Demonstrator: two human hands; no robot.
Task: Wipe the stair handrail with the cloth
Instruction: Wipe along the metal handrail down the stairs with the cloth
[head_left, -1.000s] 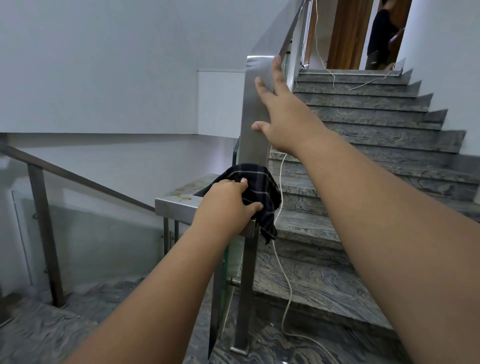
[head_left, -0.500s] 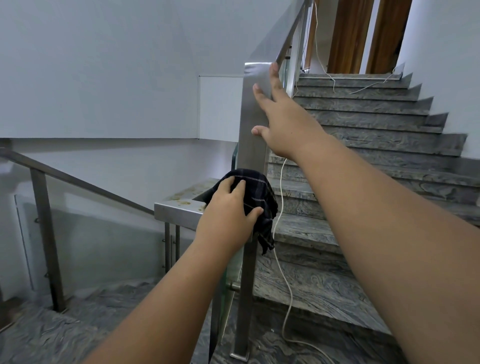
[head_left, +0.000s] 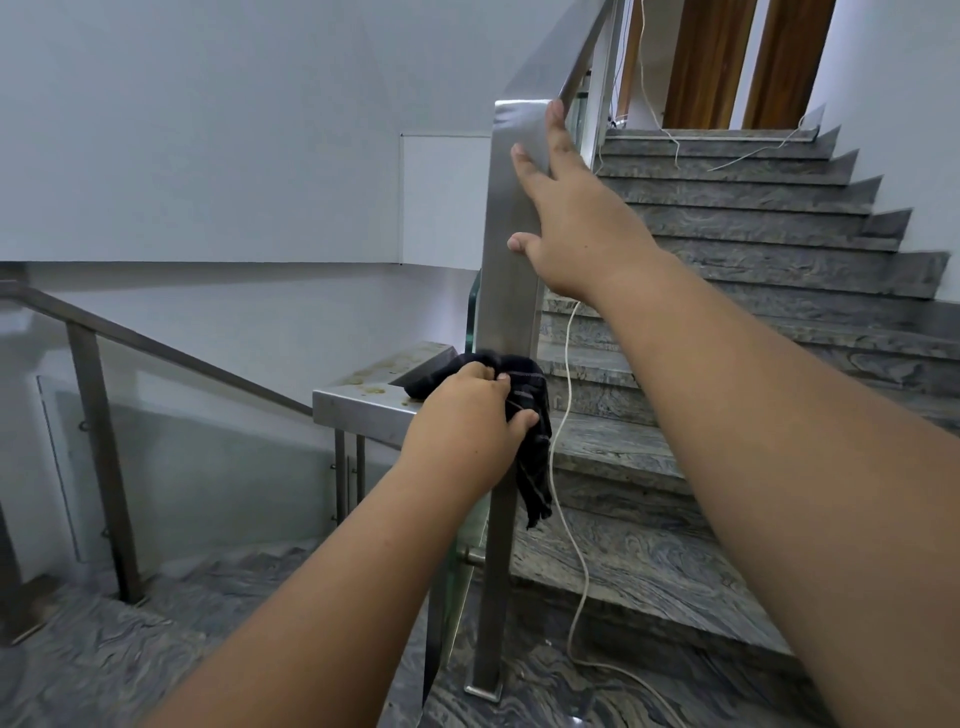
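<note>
**Gripping the cloth (head_left: 535, 467) at the handrail (head_left: 363, 408) corner**

Brown stains (head_left: 374, 376) spot the rail's flat top near its left end. Just right of them, the left hand (head_left: 467, 421) has its fingers curled round the dark checked cloth. It bunches the cloth where the flat section meets the upright one, and a tail hangs down. The right hand (head_left: 582, 223) lies flat with fingers spread, high on the upright section.

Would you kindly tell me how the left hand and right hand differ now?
The left hand grips the dark cloth with curled fingers; the right hand holds nothing, its fingers straight. The left hand sits low on the stained flat part of the handrail; the right hand rests higher, on its upright part. Both are bare.
</note>
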